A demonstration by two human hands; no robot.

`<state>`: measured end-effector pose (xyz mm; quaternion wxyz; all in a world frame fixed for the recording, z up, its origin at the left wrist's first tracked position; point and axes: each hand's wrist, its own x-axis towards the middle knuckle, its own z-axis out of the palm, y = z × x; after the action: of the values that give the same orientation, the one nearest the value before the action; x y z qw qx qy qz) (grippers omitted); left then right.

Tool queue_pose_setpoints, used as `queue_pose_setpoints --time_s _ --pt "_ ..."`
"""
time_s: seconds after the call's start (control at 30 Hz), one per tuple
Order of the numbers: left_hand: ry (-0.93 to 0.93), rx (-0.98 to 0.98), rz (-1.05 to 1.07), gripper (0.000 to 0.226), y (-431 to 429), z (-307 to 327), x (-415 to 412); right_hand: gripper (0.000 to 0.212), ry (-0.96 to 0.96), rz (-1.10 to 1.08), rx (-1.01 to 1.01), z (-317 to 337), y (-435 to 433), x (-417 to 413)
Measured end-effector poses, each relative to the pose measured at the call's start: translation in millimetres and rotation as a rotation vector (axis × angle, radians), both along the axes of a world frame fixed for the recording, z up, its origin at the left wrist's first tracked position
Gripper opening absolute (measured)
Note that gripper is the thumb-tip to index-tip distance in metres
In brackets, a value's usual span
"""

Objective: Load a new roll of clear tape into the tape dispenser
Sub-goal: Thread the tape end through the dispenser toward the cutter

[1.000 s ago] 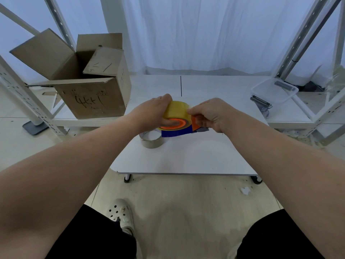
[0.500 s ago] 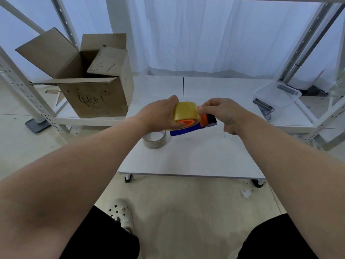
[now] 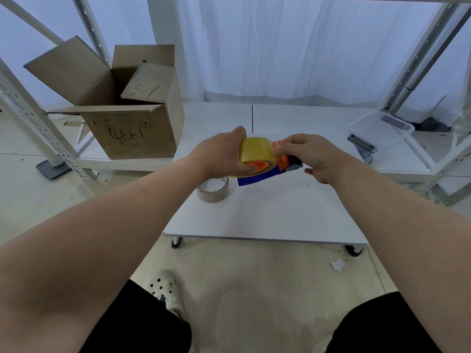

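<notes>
One bench (image 3: 267, 212). One open box (image 3: 132, 128) and one clear tray (image 3: 382, 128) behind it. Two hands, held above the bench: the left hand (image 3: 219, 156) grips the roll (image 3: 257, 152); the right hand (image 3: 313, 154) curls round the front end of the dispenser (image 3: 257, 178), hiding it. The roll sits on the dispenser's orange hub. One spent roll (image 3: 213, 191) lies on the bench, partly hidden by the left hand.

an open cardboard box (image 3: 132, 131) with handwriting on its front sits at the left end of a low white shelf (image 3: 305, 118), flaps raised. at the shelf's right end lies a clear plastic container (image 3: 382, 128), a small dark object (image 3: 362, 145) just beside it. nearer stands a white table (image 3: 280, 220) on castors. a white curtain (image 3: 280, 47) hangs behind. on the floor are a pale clog (image 3: 168, 289) and a paper scrap (image 3: 337, 264).
</notes>
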<state>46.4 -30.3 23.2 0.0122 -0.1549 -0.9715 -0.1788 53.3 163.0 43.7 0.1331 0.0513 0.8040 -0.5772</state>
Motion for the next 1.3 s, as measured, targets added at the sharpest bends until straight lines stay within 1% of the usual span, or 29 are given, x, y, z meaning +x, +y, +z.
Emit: queue_pose_setpoints --time_s 0.17,0.27,0.33,0.5,0.6,0.7,0.8,0.93,1.03,1.1,1.17,1.23,1.3 --pt "0.028 -0.019 -0.007 0.064 3 4 1 0.010 0.016 -0.003 0.015 -1 -2 1" --pt "0.040 -0.099 -0.018 0.066 7 4 1 0.008 0.062 -0.037 0.064 -4 -9 -2" --pt "0.040 -0.131 -0.005 0.063 13 3 0 0.009 0.083 -0.050 0.102 -8 -15 -5" --pt "-0.022 -0.149 0.032 0.054 22 3 -1 0.009 0.118 -0.005 0.187 -12 -26 -7" --pt "-0.035 -0.115 0.006 0.052 18 1 0 0.010 0.089 0.002 0.209 -9 -20 -8" --pt "-0.035 -0.049 -0.025 0.049 15 2 3 0.008 0.067 0.008 0.167 -4 -13 -8" --pt "-0.068 -0.005 -0.045 0.045 13 4 5 0.008 0.086 0.030 0.147 0 -10 -8" --pt "-0.128 -0.006 -0.066 0.041 16 6 5 0.007 0.098 0.017 0.135 1 -9 -6" --pt "-0.140 -0.063 -0.055 0.043 12 5 4 0.005 0.151 -0.041 0.152 1 -3 -7" --pt "-0.127 -0.077 -0.039 0.048 8 2 4 0.003 0.165 -0.003 0.167 2 -2 -8" --pt "-0.124 -0.064 -0.037 0.057 7 -1 4 0.008 0.181 0.046 0.167 3 -5 -8" --pt "-0.149 -0.062 -0.044 0.064 8 -4 4 0.010 0.204 0.060 0.176 5 -8 -9" --pt "-0.185 -0.054 -0.031 0.065 9 -2 3 0.012 0.212 0.044 0.164 5 -9 -10"
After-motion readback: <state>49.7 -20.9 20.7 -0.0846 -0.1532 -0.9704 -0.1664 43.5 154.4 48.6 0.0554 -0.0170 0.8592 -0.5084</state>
